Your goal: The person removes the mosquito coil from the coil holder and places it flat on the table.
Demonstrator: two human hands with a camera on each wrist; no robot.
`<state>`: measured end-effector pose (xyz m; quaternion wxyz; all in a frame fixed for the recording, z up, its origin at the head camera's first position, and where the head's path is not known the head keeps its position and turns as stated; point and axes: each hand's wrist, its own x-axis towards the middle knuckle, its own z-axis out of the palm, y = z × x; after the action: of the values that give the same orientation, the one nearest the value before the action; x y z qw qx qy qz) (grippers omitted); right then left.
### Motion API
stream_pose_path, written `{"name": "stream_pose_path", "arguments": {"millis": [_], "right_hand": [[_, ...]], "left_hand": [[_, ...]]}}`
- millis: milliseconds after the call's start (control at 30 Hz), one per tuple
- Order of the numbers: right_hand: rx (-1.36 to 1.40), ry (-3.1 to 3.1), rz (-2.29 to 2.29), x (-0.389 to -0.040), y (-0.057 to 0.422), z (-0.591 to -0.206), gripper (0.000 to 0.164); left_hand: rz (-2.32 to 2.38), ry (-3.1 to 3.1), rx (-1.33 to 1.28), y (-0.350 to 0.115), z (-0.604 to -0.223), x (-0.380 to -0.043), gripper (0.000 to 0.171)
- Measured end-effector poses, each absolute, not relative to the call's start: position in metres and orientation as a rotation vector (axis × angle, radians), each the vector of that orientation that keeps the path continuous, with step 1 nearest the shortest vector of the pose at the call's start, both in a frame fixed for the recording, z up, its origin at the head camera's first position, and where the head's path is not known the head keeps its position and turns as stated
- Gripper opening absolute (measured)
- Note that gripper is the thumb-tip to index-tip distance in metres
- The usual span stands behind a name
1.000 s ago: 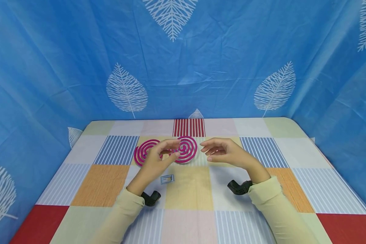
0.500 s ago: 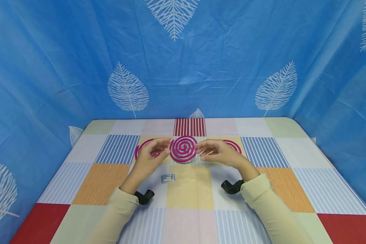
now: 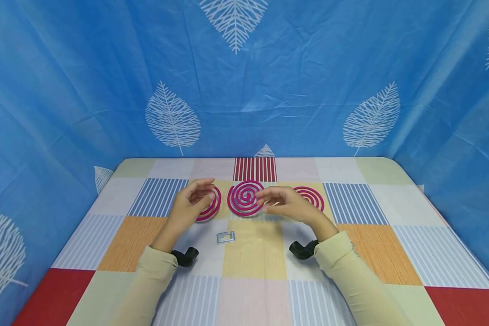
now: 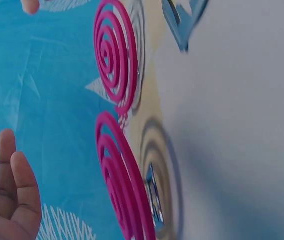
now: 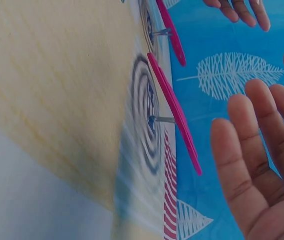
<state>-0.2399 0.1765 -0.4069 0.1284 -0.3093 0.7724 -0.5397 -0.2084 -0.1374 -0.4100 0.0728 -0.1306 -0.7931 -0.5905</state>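
Observation:
Three pink mosquito coils stand in a row in the head view: a left coil [image 3: 218, 202], a middle coil [image 3: 247, 196] and a right coil [image 3: 321, 199]. Thin metal stands hold them above the cloth; one stand [image 5: 162, 119] shows under a coil [image 5: 174, 107] in the right wrist view. My left hand [image 3: 187, 203], fingers loosely bent and holding nothing, hovers in front of the left coil and hides part of it. Between the middle and right coils is my right hand [image 3: 287, 203], relaxed, its fingertips overlapping the middle coil's edge; contact cannot be told.
A loose flat metal coil stand [image 3: 226, 237] lies nearer me, left of centre. The table has a patchwork checked cloth [image 3: 254, 296]. Blue sheeting [image 3: 285, 90] with white leaf prints encloses the back and sides.
Both hands have shifted left. My left hand has drawn away from the middle coil towards the left one. The right coil, hidden behind my right hand at first, now shows.

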Motion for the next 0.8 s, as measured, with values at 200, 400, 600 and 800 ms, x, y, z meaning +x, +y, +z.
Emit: {"name": "stream_pose_path", "arguments": {"millis": [200,400,600,800], "right_hand": [[-0.901,2.280,-1.579,-0.241,0.168,-0.410,0.038],[-0.893,2.298,-1.586,-0.241,0.159,-0.410,0.035],[-0.910,2.287,-1.604,-0.243,0.149,-0.413,0.032],[-0.944,2.304,-1.611,-0.243,0.139,-0.415,0.032]], "left_hand": [[-1.773,-2.398,-0.334,-0.148,-0.413,-0.213,0.042],[-1.766,-2.400,-0.332,-0.154,-0.412,-0.216,0.043],[-1.819,-2.432,-0.276,-0.163,-0.411,-0.217,0.044],[-1.886,-2.463,-0.234,-0.174,-0.411,-0.218,0.045]]}}
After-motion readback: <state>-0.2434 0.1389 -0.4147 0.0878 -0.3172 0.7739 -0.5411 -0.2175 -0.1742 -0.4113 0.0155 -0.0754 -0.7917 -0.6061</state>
